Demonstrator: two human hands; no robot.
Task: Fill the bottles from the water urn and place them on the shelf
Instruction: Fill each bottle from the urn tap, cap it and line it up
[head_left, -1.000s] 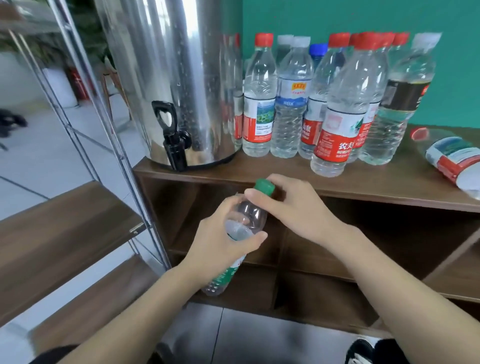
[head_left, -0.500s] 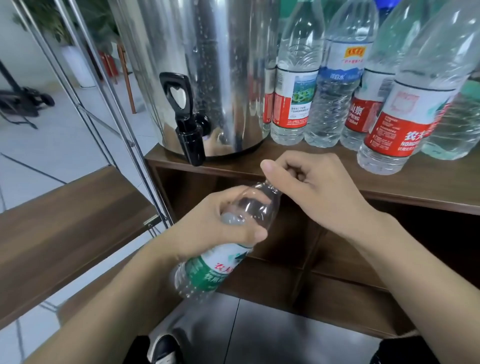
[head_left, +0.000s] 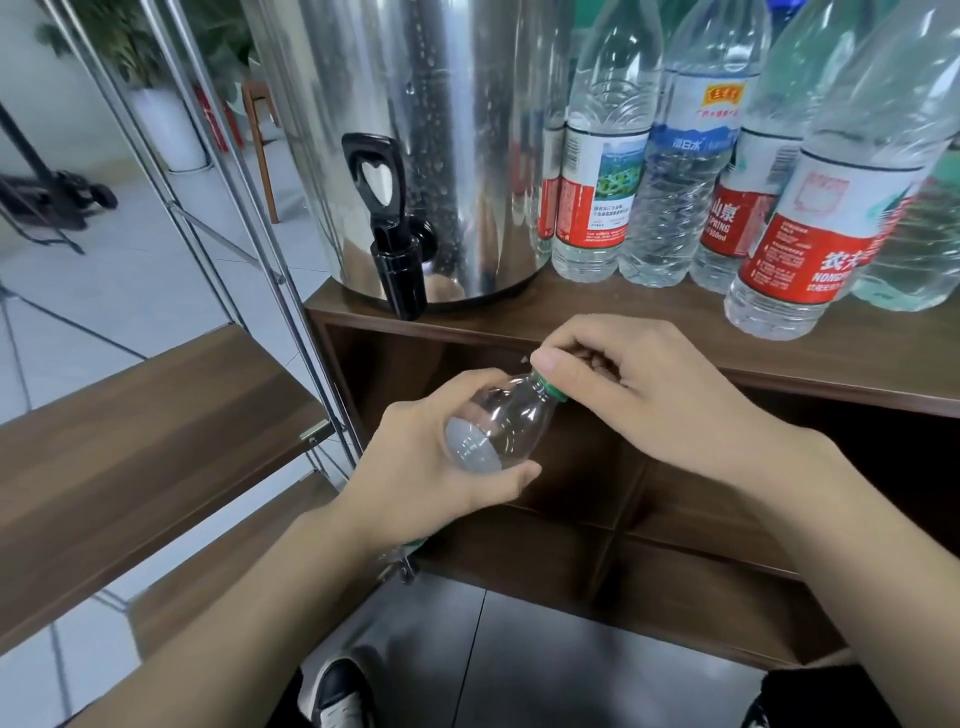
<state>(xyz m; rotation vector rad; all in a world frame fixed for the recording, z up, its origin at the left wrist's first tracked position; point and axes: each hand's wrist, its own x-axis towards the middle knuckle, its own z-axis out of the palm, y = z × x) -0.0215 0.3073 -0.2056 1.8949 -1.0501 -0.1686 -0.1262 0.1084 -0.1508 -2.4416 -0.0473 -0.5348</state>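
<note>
we note the left hand (head_left: 426, 467) wrapped around the shoulder of a clear bottle (head_left: 493, 426), fingers and thumb curled onto it, the bottle tilted with its neck up and to the right. the right hand (head_left: 649, 395) pinches the green cap (head_left: 549, 387) at the neck, thumb on top, fingers curled behind; whether the cap is seated or loose, we cannot tell. the bottle sits in the air just in front of the wooden surface (head_left: 571, 332), below and right of the black tap (head_left: 389, 228) of the steel water urn (head_left: 415, 130). we count a cluster of filled bottles (head_left: 675, 166) standing on the surface right of the urn, touching one another. a wooden shelf (head_left: 130, 457) on a metal frame stands to the left, apart from the hands.
</note>
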